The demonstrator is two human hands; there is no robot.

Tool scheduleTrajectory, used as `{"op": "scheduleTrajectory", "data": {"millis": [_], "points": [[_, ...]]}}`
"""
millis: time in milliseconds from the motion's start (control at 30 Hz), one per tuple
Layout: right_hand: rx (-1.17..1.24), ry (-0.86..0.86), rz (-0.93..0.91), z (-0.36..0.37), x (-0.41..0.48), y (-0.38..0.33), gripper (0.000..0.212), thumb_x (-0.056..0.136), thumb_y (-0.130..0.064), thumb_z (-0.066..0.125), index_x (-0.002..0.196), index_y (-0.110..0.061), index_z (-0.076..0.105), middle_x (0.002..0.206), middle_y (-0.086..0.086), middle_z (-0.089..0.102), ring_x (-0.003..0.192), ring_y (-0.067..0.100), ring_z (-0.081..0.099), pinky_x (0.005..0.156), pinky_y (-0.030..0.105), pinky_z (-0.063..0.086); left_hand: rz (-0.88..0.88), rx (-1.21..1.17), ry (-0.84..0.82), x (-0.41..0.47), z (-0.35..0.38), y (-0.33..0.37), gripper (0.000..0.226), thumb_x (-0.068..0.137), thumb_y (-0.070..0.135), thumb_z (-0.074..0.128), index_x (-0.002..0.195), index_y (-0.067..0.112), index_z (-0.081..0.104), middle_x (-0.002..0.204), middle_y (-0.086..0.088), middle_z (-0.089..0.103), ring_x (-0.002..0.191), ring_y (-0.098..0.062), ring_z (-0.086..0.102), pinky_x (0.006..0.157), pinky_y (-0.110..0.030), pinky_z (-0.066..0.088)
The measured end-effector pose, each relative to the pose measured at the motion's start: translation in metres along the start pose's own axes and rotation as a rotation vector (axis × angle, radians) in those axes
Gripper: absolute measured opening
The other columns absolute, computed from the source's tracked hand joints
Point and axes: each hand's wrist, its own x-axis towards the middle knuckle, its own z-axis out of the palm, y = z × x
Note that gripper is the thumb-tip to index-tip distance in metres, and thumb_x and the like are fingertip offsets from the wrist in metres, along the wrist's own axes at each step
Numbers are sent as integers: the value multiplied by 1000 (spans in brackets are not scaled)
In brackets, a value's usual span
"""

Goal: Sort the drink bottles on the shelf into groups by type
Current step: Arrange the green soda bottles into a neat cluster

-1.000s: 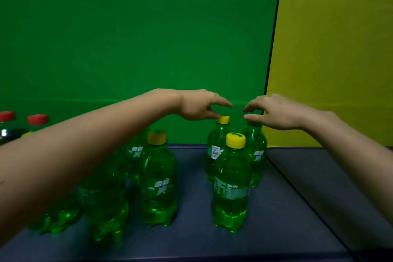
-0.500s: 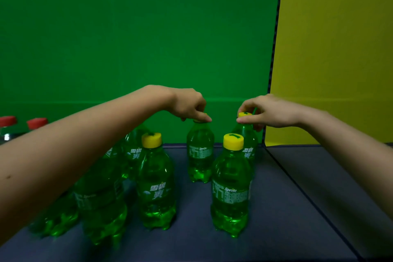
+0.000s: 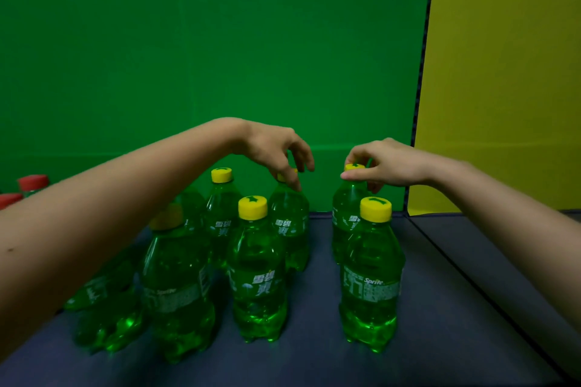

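- Left hand (image 3: 276,152) pinches the cap of the middle rear bottle (image 3: 290,229); right hand (image 3: 388,166) pinches that of the right rear bottle (image 3: 342,217).
- Front bottle (image 3: 372,276) crowds just below the right hand; red-capped bottles (image 3: 33,182) stand far left.

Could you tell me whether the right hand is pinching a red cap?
No, the right hand pinches the yellow cap of a green bottle; the red caps stand far off to the left.

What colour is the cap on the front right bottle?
Yellow cap, small green mark on top; head view shows it.
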Motion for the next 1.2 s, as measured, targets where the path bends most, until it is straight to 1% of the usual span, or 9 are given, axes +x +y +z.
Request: {"op": "scheduleTrajectory", "data": {"millis": [67, 200, 367, 533, 667, 867, 1033, 1133, 1200], "points": [[4, 13, -9, 2, 2, -3, 28, 85, -39, 59, 101, -15, 57, 93, 5, 66, 60, 14, 66, 64, 20, 49, 46, -10, -26, -6, -2, -5, 32, 78, 15, 72, 108, 9, 65, 91, 0, 68, 75, -10, 59, 77, -28, 50], [14, 29, -20, 8, 9, -10, 31, 85, -37, 60, 102, -12, 58, 91, 10, 69, 59, 14, 65, 54, 6, 43, 26, 17, 49, -5, 2, -14, 30, 79, 22, 71, 102, 3, 67, 51, 22, 63, 51, 3, 60, 57, -9, 46], [31, 20, -32, 13, 17, -16, 30, 84, -38, 61, 102, -14, 58, 91, 13, 71, 56, 10, 64, 52, 5, 43, 57, 32, 80, -10, 1, -22, 34, 77, 23, 73, 104, 4, 66, 86, 2, 69, 78, -16, 69, 72, -19, 49], [1, 14, -58, 16, 24, -24, 27, 84, -40, 61, 97, -17, 58, 89, 13, 72, 55, 8, 63, 55, 8, 43, 82, -40, 66, -16, -1, -29, 38, 74, 14, 75, 110, 11, 65, 99, -2, 69, 61, 13, 56, 71, -7, 46], [-7, 3, -80, 17, 26, -33, 25, 83, -41, 61, 93, -18, 57, 88, 12, 71, 57, 11, 64, 64, 19, 47, 81, -18, 91, -18, -1, -35, 40, 73, 15, 76, 111, 11, 65, 102, -2, 69, 59, 18, 55, 70, -4, 44], [-5, -7, -97, 19, 30, -41, 25, 82, -43, 61, 89, -19, 58, 80, 9, 70, 56, 10, 64, 52, 5, 42, 87, -25, 101, -19, -2, -42, 42, 72, 13, 77, 112, 9, 65, 100, 3, 66, 58, 22, 53, 67, -1, 43], [-28, -20, -90, 20, 31, -42, 26, 82, -44, 60, 91, -20, 57, 86, 14, 72, 59, 12, 65, 61, 15, 46, 78, -40, 131, -20, 1, -45, 41, 72, 12, 77, 111, 8, 65, 100, 2, 66, 59, 19, 55, 67, 0, 44], [-65, -62, -67, 16, 26, -46, 30, 85, -45, 56, 99, -18, 58, 99, 13, 70, 74, 19, 66, 68, 22, 47, 60, -1, 119, -25, 0, -40, 43, 74, 13, 75, 114, 7, 63, 111, -4, 67, 84, 3, 61, 82, -12, 49], [-122, -13, -81, 5, 15, -49, 37, 89, -44, 49, 110, -15, 60, 114, 7, 65, 92, 15, 60, 79, 23, 43, 58, 45, 181, -34, -3, -33, 46, 78, 21, 72, 120, 8, 59, 118, 0, 62, 106, -7, 55, 96, -17, 40]]}}
